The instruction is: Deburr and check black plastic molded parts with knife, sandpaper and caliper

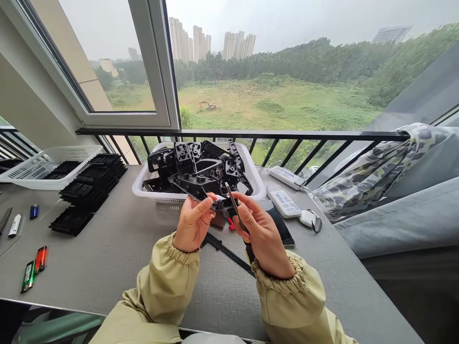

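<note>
My left hand (195, 217) is closed on a black plastic part (197, 190), pinched between thumb and fingers. Its far end overlaps the heap behind, so its full outline is unclear. In my right hand (263, 234) is a slim metal-bladed tool (233, 199) with a black and yellow handle, its blade pointing up and away. The tool tip is close to the part; I cannot tell whether they touch. Just beyond both hands stands a white plastic basket (139, 186) heaped with black plastic parts (211, 162). A long black strip (229, 251) lies on the table beneath my hands.
Stacked black trays (91, 186) and another white basket (77, 152) stand at left. Lighters (41, 258) and a blue battery-like cylinder (34, 211) lie near them. A dark flat device (278, 222), white boxes (283, 200) and a white charger (309, 219) are at right. Railing (233, 134) borders the table.
</note>
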Action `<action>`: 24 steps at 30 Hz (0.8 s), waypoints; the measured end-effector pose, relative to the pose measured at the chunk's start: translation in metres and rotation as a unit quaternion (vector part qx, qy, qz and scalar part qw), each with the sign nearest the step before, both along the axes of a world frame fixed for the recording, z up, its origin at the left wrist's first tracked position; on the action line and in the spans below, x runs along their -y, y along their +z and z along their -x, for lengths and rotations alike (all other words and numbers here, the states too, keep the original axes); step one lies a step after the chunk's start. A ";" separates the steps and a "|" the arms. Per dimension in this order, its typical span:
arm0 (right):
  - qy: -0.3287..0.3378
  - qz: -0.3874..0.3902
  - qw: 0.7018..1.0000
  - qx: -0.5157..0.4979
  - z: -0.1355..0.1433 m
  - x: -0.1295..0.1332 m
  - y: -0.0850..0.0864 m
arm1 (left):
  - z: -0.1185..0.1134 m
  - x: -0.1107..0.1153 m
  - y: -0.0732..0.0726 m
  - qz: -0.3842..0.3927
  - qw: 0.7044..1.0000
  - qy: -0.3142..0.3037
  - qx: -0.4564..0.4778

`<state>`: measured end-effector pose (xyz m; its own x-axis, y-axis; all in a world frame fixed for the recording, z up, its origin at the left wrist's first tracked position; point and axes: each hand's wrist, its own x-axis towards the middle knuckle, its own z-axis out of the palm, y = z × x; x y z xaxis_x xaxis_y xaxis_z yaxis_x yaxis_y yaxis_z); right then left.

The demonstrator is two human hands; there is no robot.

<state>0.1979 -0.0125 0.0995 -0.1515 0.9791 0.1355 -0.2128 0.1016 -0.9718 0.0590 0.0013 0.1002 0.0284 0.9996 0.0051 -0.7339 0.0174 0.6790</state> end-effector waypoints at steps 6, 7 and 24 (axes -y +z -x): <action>-0.030 0.009 0.999 0.017 0.006 -0.001 -0.003 | -0.010 0.008 0.001 0.004 1.000 0.015 0.001; -0.026 0.007 0.999 0.017 0.006 -0.001 -0.003 | -0.011 0.009 0.001 -0.003 1.000 0.012 0.000; -0.037 -0.109 0.988 0.098 -0.002 -0.002 -0.008 | -0.013 0.008 -0.005 -0.073 0.994 0.061 -0.054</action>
